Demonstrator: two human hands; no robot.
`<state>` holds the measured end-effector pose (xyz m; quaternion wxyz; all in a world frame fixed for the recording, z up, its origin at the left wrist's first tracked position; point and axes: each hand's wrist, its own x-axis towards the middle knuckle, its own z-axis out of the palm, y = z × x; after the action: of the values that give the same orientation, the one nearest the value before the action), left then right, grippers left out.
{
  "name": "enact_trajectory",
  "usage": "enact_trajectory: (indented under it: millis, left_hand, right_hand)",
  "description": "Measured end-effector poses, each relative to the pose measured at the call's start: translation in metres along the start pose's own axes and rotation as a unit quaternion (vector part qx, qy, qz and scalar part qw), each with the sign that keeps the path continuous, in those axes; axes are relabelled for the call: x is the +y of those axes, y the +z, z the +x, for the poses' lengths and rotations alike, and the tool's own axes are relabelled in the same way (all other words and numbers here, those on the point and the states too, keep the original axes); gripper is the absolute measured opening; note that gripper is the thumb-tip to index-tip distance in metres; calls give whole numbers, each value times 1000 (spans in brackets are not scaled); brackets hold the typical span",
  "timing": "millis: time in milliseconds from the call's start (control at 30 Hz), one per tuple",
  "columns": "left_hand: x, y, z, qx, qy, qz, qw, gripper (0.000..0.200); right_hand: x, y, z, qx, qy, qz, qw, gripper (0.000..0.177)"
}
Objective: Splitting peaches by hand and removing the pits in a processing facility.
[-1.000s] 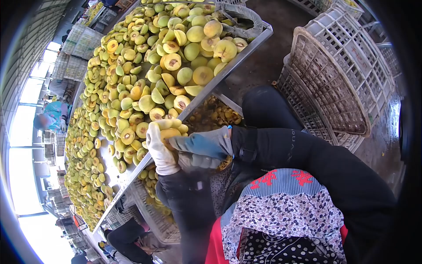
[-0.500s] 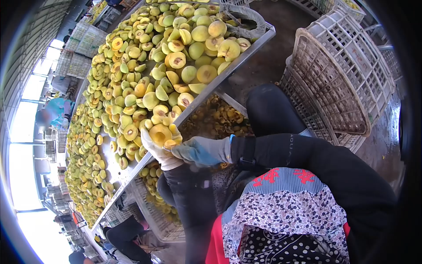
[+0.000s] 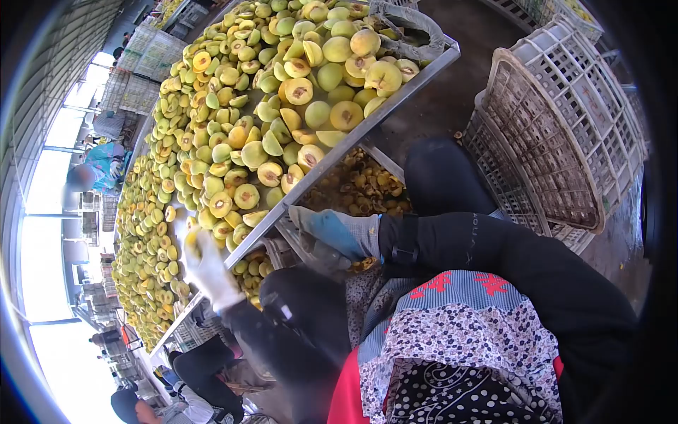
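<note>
My left hand (image 3: 212, 272), in a white glove, is smeared by motion at the metal edge of the sorting table (image 3: 244, 247). A spot of yellow shows at its blurred fingers, close to the fruit halves (image 3: 220, 203); whether it grips any cannot be made out. My right hand (image 3: 335, 234), in a blue and grey glove, is held in front of the table edge, above my lap. Its fingers look curled together, partly blurred, and what is in them is hidden. Green-yellow plum-like fruit, many cut with brown hollows, cover the table.
Stacked plastic crates (image 3: 551, 134) stand at the right. Under the table are fruit scraps (image 3: 364, 184) and a container of fruit (image 3: 251, 272). A co-worker in a teal top (image 3: 106, 168) is across the table; another person's dark-clothed leg (image 3: 205, 367) is at lower left.
The hands have come apart. My left hand has moved left and down along the table edge, away from where it held a yellow fruit half. My right hand stays near its place.
</note>
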<state>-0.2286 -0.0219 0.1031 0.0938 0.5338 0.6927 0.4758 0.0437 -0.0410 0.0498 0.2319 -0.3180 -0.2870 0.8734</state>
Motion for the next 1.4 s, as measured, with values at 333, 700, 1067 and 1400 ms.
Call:
enact_trajectory:
  millis: [333, 700, 1067, 1400]
  left_hand:
    - [7, 118, 49, -260, 58, 422, 866, 63]
    - [2, 101, 33, -142, -3, -157, 977, 40]
    - [24, 115, -44, 1, 324, -24, 946, 69]
    - [40, 119, -57, -6, 245, 2, 969, 73]
  right_hand:
    - [30, -30, 70, 26, -191, 5, 981, 45]
    - [-7, -10, 19, 124, -341, -236, 901, 32]
    - [-24, -7, 10, 152, -324, -304, 883, 43]
    - [-12, -5, 24, 151, -292, -312, 891, 44]
